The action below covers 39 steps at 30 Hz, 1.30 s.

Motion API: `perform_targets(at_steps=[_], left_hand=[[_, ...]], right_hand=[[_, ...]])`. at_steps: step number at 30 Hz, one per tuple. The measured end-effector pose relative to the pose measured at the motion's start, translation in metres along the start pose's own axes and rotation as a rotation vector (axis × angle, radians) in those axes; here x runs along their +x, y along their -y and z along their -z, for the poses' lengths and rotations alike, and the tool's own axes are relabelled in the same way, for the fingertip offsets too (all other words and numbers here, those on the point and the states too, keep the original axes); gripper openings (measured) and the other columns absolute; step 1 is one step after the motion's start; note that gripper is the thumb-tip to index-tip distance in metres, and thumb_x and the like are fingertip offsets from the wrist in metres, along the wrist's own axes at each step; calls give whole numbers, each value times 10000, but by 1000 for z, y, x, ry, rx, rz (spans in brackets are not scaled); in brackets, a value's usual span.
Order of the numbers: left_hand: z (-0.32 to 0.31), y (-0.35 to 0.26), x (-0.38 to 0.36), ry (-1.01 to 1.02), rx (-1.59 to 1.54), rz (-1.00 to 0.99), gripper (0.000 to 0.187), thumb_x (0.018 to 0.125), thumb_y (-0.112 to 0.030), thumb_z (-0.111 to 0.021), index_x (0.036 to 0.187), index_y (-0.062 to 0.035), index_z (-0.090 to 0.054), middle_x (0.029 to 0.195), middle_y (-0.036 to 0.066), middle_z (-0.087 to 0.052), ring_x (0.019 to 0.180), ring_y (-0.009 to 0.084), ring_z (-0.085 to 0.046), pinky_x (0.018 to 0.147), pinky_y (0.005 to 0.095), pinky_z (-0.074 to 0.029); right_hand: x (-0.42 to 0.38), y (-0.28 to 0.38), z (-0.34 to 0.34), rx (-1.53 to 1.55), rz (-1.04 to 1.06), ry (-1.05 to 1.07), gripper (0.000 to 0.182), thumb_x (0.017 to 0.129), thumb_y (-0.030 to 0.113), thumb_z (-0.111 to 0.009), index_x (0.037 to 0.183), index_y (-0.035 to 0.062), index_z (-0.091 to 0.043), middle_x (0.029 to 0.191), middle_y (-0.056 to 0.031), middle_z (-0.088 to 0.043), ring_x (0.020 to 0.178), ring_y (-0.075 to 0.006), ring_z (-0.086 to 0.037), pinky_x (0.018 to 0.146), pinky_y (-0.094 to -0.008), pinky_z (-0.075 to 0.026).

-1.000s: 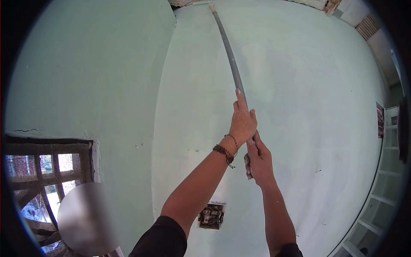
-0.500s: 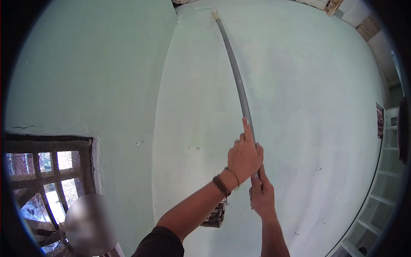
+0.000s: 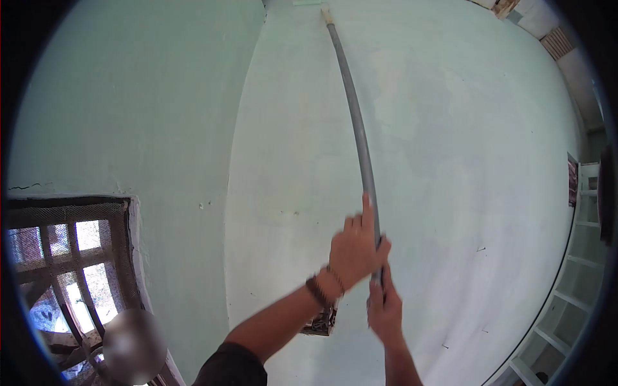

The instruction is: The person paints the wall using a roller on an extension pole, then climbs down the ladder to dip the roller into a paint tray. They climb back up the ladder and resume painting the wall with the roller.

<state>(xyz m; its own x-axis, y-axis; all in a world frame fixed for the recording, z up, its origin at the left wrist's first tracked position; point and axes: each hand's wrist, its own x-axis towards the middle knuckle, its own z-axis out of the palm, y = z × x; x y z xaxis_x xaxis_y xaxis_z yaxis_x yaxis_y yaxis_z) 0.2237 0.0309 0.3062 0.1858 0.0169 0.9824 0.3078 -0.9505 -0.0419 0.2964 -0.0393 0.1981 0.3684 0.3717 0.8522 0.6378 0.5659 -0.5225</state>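
Note:
My left hand (image 3: 355, 252) is wrapped around a long grey pole (image 3: 356, 119), its index finger stretched up along the shaft. Just below, my right hand (image 3: 386, 307) grips the pole's lower end. At the far top, a paint roller (image 3: 308, 2) with a pale handle (image 3: 327, 16) is fixed to the pole. The roller lies against the pale green wall (image 3: 438, 141), near the corner and partly cut off by the frame edge. Dark bracelets (image 3: 320, 291) circle my left wrist.
A meshed window (image 3: 71, 257) is at lower left, with a blurred round shape (image 3: 135, 347) before it. Behind my left forearm is an open wall box (image 3: 320, 321). Nails (image 3: 481, 249) stick out of the wall at right. White ladder-like rungs (image 3: 571, 300) line the right edge.
Both hands sit lower and slightly farther left in view, still on the pole. The roller appears nearer the top edge. The view has shifted a little, with less ceiling showing.

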Motion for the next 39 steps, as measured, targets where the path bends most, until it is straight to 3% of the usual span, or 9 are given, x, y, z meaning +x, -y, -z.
perform_targets(at_steps=[5, 7, 13, 22, 24, 27, 32, 35, 39], left_hand=[[3, -2, -63, 40, -14, -9, 829, 732, -286, -623, 1359, 108, -250, 812, 149, -565, 701, 254, -563, 531, 351, -501], [8, 2, -33, 6, -15, -9, 829, 733, -290, -624, 1365, 93, -249, 816, 153, -567, 714, 259, -565, 549, 356, -504], [24, 25, 65, -27, 21, 33, 836, 744, -307, -627, 1384, 56, -231, 835, 168, -567, 793, 284, -568, 642, 382, -505], [15, 0, -107, 57, -109, 10, 804, 735, -259, -653, 1363, 74, -278, 813, 165, -558, 582, 251, -530, 470, 328, -468], [19, -1, -112, 27, -129, -41, 794, 732, -242, -658, 1356, 81, -289, 789, 156, -554, 575, 242, -523, 460, 321, -461], [20, 1, -92, 14, -151, -49, 774, 731, -232, -660, 1332, 108, -310, 741, 142, -552, 560, 230, -514, 460, 312, -457], [20, -4, -83, 84, -116, 48, 784, 733, -234, -660, 1320, 137, -297, 738, 149, -575, 589, 224, -535, 497, 307, -472], [8, -6, -138, 88, -135, 18, 799, 730, -237, -665, 1325, 139, -286, 785, 170, -575, 620, 216, -543, 508, 315, -479], [10, -15, -177, 117, -166, 32, 789, 736, -227, -667, 1318, 146, -286, 861, 195, -573, 660, 218, -556, 520, 316, -486]], right_hand=[[-59, -6, -4, 18, -60, 22, 499, 946, 132, -407, 1412, 15, -269, 668, 26, -482, 520, -20, -389, 474, -191, -355], [-33, 8, -3, -24, -74, 45, 493, 933, 121, -425, 1396, 23, -291, 963, -188, -634, 620, -109, -524, 604, -240, -443], [51, 57, -20, -75, -58, 29, 473, 946, 156, -412, 1392, 44, -300, 824, -188, -607, 606, -136, -498, 592, -267, -435], [-101, -17, -18, -172, -63, 12, 492, 930, 159, -432, 1364, -29, -295, 802, -208, -618, 617, -255, -630, 570, -300, -473], [-118, -13, -18, -148, -109, 23, 529, 928, 180, -404, 1393, -17, -249, 592, -69, -531, 504, -104, -495, 487, -270, -429], [-95, -17, -14, -170, -74, 41, 535, 929, 179, -410, 1398, -14, -239, 577, -59, -525, 493, -108, -499, 483, -275, -431], [-83, -11, -14, -140, -206, 41, 510, 921, 156, -446, 1381, 7, -284, 676, -185, -588, 534, -246, -605, 532, -310, -466], [-134, -36, -16, -258, 46, 2, 504, 944, 149, -401, 1382, -45, -244, 567, -28, -503, 455, -65, -484, 423, -231, -381], [-175, -45, -10, -199, -224, 76, 559, 963, 285, -420, 1395, -19, -240, 898, -197, -617, 629, -258, -600, 523, -345, -458]])
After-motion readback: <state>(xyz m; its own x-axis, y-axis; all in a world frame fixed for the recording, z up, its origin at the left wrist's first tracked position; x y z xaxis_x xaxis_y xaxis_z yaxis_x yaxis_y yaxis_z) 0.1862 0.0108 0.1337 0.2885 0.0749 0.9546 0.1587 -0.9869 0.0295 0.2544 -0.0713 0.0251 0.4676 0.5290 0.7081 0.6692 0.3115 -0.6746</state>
